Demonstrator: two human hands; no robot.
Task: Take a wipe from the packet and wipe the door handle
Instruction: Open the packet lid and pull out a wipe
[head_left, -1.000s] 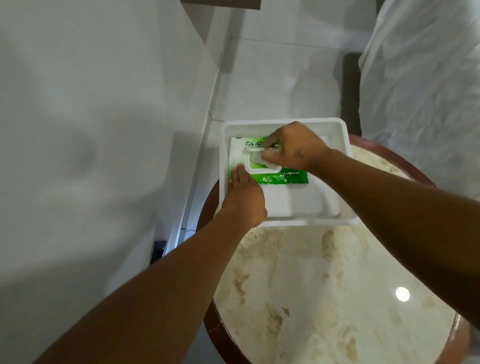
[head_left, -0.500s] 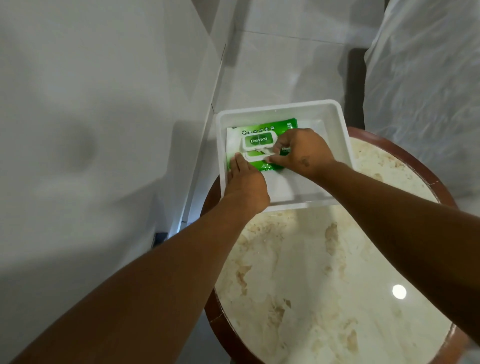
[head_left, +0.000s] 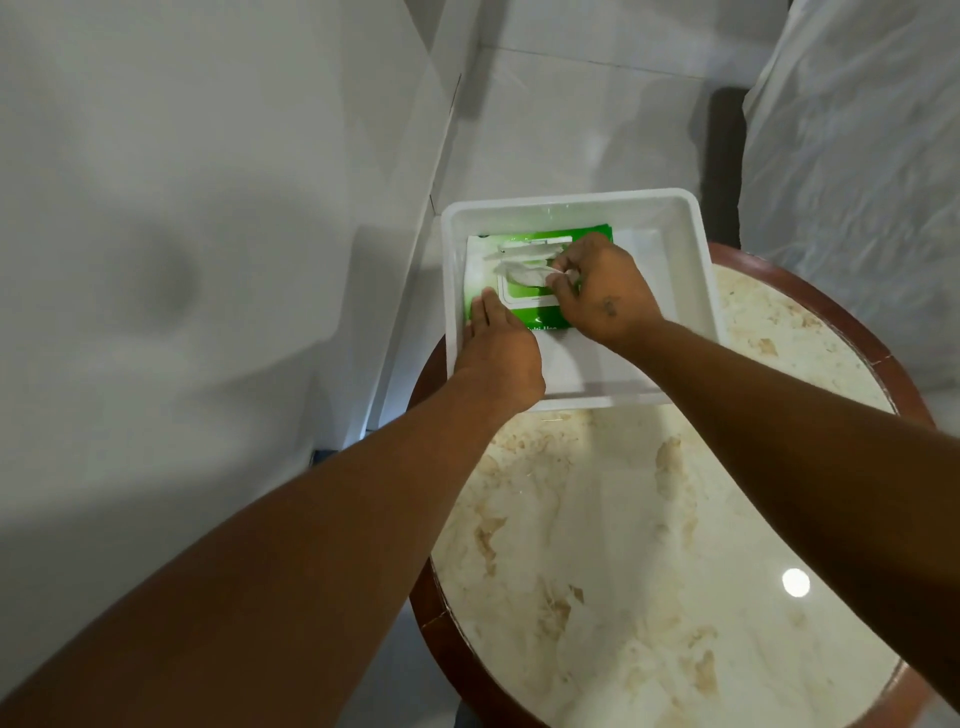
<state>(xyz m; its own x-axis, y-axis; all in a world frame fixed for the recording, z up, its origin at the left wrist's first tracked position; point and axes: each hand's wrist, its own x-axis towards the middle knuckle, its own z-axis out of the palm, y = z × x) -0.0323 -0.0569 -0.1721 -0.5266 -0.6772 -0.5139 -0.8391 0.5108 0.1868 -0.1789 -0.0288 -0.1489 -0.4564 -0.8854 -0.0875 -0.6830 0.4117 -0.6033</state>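
Note:
A green and white wipe packet (head_left: 540, 314) lies flat in a white plastic tray (head_left: 691, 270), its flip lid raised at the far side. My left hand (head_left: 496, 353) presses its fingertips on the packet's near left corner. My right hand (head_left: 602, 291) pinches a white wipe (head_left: 524, 274) that sticks out of the packet's opening. No door handle is in view.
The tray stands at the far edge of a round marble-topped table (head_left: 649, 545) with a dark wooden rim. A white wall (head_left: 182, 260) rises close on the left. A clear plastic sheet (head_left: 857, 156) hangs at the right, over a tiled floor.
The packet's lid has been flipped up. My right hand's fingers have gone into the opening and now pinch a wipe partly drawn out. My left hand stays on the packet.

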